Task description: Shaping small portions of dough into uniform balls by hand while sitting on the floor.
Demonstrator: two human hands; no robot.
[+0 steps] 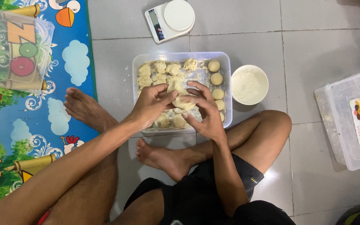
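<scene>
Illumination is bright, even and diffuse, coming from overhead. Shadows are soft and short, falling beneath the legs and beside the white bowl [250,85]. The floor tiles [313,54] show a faint sheen without hard glare. Focus is sharp throughout; motion blur is negligible. Edge distortion is slight.

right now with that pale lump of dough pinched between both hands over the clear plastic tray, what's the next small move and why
Probably roll the pale lump of dough round between the left hand and right hand, then set it in the column of smooth round balls along the right side of the clear rectangular plastic tray. The lump looks uneven beside those finished balls, and rough portions fill the rest of the tray.
</scene>
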